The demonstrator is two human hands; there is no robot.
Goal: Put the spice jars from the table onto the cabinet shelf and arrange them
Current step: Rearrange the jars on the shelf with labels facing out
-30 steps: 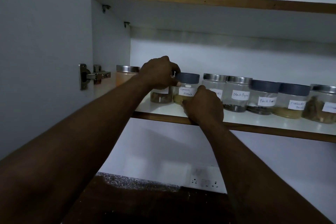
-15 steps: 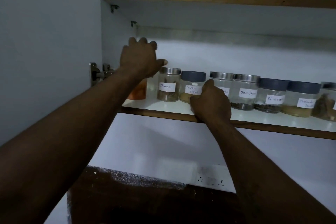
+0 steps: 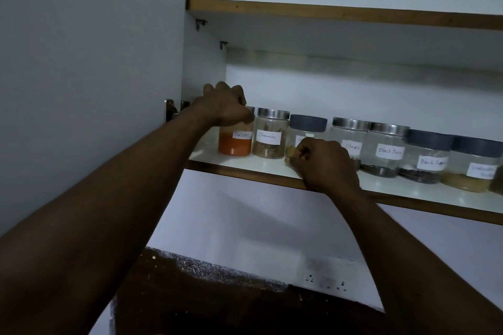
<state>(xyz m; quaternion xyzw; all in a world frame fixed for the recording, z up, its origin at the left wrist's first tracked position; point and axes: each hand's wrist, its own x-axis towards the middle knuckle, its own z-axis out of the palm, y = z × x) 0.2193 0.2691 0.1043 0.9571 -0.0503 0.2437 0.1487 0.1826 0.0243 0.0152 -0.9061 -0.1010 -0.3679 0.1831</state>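
Note:
A row of several labelled spice jars stands on the white cabinet shelf point(image 3: 275, 166). At the left end, my left hand point(image 3: 226, 105) grips the lid of the red chilli jar point(image 3: 235, 144), which holds orange powder. Beside it stands the cinnamon jar point(image 3: 270, 135). My right hand point(image 3: 324, 164) is curled around the lower part of the garam masala jar point(image 3: 307, 128), covering most of its label. Further right stand the cloves jar point(image 3: 349, 136), two black pepper jars point(image 3: 388, 148) and a coriander jar point(image 3: 473, 168).
The open cabinet door point(image 3: 89, 68) hangs at the left on a metal hinge point(image 3: 170, 110). An upper shelf point(image 3: 340, 12) lies close above the jars. Below are a dark counter point(image 3: 217, 304) and a wall socket point(image 3: 326, 280).
My left hand has dropped from above the left end onto the red chilli jar's lid, and that jar now stands forward beside the cinnamon jar. My right hand stays at the garam masala jar.

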